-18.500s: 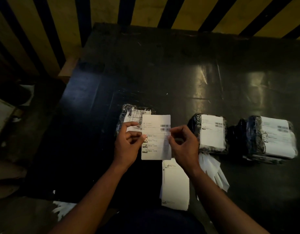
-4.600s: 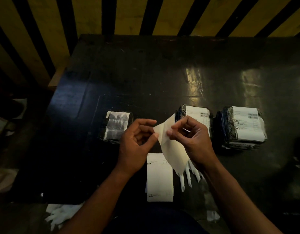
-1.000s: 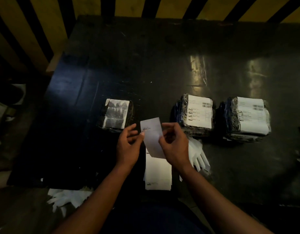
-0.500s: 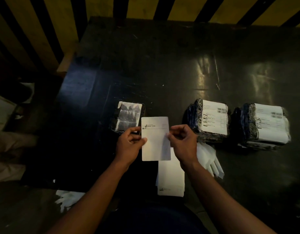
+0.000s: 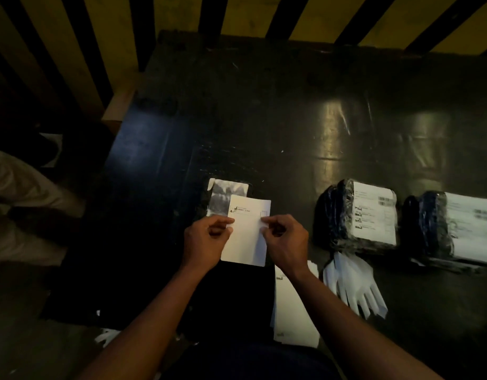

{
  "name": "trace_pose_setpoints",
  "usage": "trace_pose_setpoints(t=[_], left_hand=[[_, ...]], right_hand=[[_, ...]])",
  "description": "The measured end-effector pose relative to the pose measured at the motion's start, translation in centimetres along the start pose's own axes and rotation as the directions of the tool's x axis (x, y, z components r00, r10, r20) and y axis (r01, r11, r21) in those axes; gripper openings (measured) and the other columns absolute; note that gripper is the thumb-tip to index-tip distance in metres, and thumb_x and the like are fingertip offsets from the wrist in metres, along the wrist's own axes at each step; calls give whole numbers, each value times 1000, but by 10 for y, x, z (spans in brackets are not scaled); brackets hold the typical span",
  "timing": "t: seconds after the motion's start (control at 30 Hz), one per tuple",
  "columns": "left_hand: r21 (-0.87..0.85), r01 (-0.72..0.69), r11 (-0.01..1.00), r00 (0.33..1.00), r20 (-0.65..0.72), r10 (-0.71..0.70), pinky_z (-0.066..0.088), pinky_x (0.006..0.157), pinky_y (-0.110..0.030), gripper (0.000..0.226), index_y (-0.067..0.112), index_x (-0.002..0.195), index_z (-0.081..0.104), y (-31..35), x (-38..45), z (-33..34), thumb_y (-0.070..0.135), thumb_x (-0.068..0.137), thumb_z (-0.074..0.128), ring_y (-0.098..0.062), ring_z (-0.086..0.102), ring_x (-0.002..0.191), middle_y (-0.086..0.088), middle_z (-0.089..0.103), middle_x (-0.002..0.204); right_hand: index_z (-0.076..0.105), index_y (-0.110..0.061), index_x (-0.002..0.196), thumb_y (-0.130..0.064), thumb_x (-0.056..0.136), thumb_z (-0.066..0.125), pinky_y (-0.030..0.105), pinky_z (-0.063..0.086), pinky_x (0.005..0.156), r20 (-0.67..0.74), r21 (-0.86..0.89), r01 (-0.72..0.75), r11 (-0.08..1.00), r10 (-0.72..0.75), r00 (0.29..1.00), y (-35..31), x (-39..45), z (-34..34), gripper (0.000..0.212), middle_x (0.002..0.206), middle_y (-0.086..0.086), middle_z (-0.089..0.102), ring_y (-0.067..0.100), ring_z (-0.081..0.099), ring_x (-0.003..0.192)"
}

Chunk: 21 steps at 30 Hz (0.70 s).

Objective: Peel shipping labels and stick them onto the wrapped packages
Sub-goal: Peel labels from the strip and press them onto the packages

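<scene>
While we hold one shipping label (image 5: 247, 237) in the air by its two side edges, our left hand (image 5: 205, 242) pinches the left edge and our right hand (image 5: 284, 241) pinches the right edge; on both hands the thumb and first fingers are closed on the paper and the other fingers are curled in. The label hangs just in front of the unlabelled package (image 5: 227, 197), the leftmost of three on the dark table (image 5: 264, 119), and it covers the near part of that package; we cannot tell if it touches it already.

We judge the task to be about two thirds done; the middle package (image 5: 357, 215) and the right package (image 5: 453, 229) each carry a white label on top, and only the left one shows bare wrap. What is left, as far as we see, is to lay this label down on it and to press it flat; if more parcels wait outside the view, we cannot say.

Near us lie a stack of sheets (image 5: 294, 305) and some used backing strips (image 5: 354, 286).

On the label we see a small dark logo and a short printed line at the top, too small to read; the middle package shows a barcode and rows of small marks, also not readable.
</scene>
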<state>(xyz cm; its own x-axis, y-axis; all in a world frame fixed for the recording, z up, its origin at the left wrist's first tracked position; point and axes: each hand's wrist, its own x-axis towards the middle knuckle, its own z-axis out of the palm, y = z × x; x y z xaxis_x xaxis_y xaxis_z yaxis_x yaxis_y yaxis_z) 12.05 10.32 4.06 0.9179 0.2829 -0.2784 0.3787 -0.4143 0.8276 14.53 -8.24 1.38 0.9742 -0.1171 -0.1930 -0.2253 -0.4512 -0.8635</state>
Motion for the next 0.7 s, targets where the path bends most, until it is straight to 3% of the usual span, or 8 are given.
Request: trace_pose_setpoints(t=[0.1, 0.37, 0.53, 0.7], left_hand=[[73, 14, 997, 1000, -9, -13, 51, 69, -3, 24, 21, 107, 79, -5, 22, -5, 6, 88, 78, 10, 64, 79, 14, 70, 100], [195, 107, 975, 994, -11, -107, 48, 76, -11, 27, 28, 111, 76, -19, 79, -17, 14, 88, 78, -1, 65, 90, 7, 73, 115], [226, 114, 967, 993, 16, -120, 49, 76, -11, 31, 24, 115, 75, -28, 100, -19, 11, 88, 78, -3, 66, 88, 3, 72, 116], [250, 121, 961, 989, 51, -137, 46, 73, -8, 33, 23, 119, 74, -35, 113, -16, 12, 88, 78, -7, 67, 93, 1, 70, 120]], right_hand=[[78, -21, 98, -12, 82, 84, 5, 50, 68, 39, -33, -39, 999, 41, 998, -5, 15, 14, 19, 93, -9, 71, 1, 66, 77], [74, -21, 108, -15, 87, 80, 10, 51, 74, 140, -118, -57, 991, 74, 987, -20, 58, 50, 23, 105, -8, 66, 3, 64, 86], [72, -20, 113, -14, 88, 78, 15, 54, 82, 148, -150, -77, 986, 99, 984, -19, 76, 71, 27, 112, -7, 65, 4, 63, 91], [71, -19, 115, -14, 88, 79, 11, 51, 80, 124, -174, -101, 980, 123, 985, -15, 84, 80, 28, 113, -7, 64, 4, 62, 90]])
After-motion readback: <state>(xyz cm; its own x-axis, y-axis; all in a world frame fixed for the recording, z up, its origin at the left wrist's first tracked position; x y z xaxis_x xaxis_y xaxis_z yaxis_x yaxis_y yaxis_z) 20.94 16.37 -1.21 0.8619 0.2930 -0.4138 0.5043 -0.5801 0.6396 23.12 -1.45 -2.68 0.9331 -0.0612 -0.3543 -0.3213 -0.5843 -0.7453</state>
